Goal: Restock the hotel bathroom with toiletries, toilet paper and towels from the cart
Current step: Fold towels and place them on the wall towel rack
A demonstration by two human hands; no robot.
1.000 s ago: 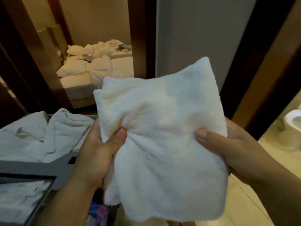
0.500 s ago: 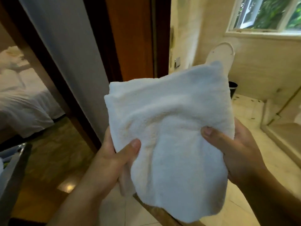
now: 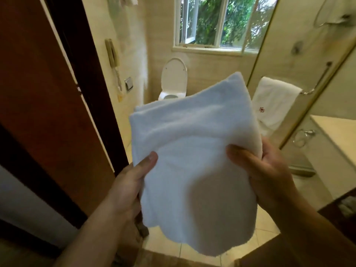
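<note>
Hands: left hand (image 3: 125,187), right hand (image 3: 269,170) pinch white towel (image 3: 192,151), toilet (image 3: 174,78) behind.

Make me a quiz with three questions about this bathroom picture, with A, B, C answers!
1. Where does the towel with the red mark hang?
A. over the rail by the glass
B. on the window sill
C. on a cart

2. How many hands hold the plain white towel?
A. none
B. one
C. two

3. How is the toilet lid?
A. down
B. up
C. missing

Answers:
1 A: it drapes over the rail beside the glass.
2 C: the left hand and the right hand each pinch one side, thumb on the front.
3 B: the lid stands upright behind the bowl.
</note>
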